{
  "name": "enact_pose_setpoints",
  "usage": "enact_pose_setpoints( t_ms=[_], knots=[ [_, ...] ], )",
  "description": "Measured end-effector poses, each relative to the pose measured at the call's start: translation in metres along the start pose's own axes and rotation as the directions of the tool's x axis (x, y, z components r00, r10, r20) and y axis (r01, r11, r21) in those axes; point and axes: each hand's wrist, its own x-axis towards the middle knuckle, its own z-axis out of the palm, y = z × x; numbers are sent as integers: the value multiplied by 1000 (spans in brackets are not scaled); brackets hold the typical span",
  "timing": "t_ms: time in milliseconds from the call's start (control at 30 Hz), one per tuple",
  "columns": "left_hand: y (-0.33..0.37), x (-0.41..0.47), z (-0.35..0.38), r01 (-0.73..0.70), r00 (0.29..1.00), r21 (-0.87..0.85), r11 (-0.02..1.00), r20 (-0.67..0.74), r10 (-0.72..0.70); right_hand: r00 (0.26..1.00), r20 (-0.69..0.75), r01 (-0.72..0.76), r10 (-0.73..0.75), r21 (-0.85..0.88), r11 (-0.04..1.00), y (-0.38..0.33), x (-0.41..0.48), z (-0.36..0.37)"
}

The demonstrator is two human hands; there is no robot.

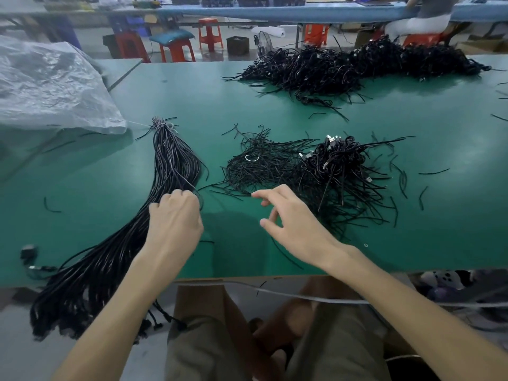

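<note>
Logged on green table (275, 105): bundle of black cables (170, 160), tied at the far end, laid diagonally across the left part and draped over the front edge at the near end. Found left hand (174, 215) clenched on the middle of that bundle, with curled fingers pinching a single strand drawn up out of it. Found right hand (291, 218) released, with loosely spread fingers grasping nothing, hovering above the table just beside a pile of short black ties (261, 166). Listed right of the ties, touching them: heap of coiled cables (338, 163) with plugs showing. Listed at the far side: large cable heap (357, 61). Listed at far left: crumpled clear plastic bag (46, 83). Noted beyond the table: red stools (210, 34) and a seated person (428, 15).
</note>
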Motion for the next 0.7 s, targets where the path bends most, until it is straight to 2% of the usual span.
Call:
enact_pose_setpoints(
  t_ms=[100,200,267,333,400,467,533,700],
  knots=[
    [2,-12,1,-72,996,7,997,52,72,994,51,100,-98,-40,994,-9,3,15],
    [2,-19,1,-98,986,-192,977,111,121,973,114,215,-203,-105,971,-20,6,32],
    [2,-19,6,-116,973,-242,963,165,158,964,120,250,-237,-100,963,-24,7,43],
    [-3,-15,12,-64,979,-378,923,158,132,964,79,265,-255,-163,950,-23,10,47],
    [-10,-13,18,-24,976,-509,860,173,129,961,69,276,-268,-321,906,-18,12,45],
    [-18,-13,20,-64,942,-508,859,254,221,957,48,284,-285,-332,900,-14,11,41],
    [-29,-15,19,-76,912,-478,875,321,255,950,-7,296,-313,-307,905,-13,10,35],
    [-65,-18,20,-95,933,-526,845,250,261,929,-212,225,-303,-325,919,-11,22,17]
  ],
)
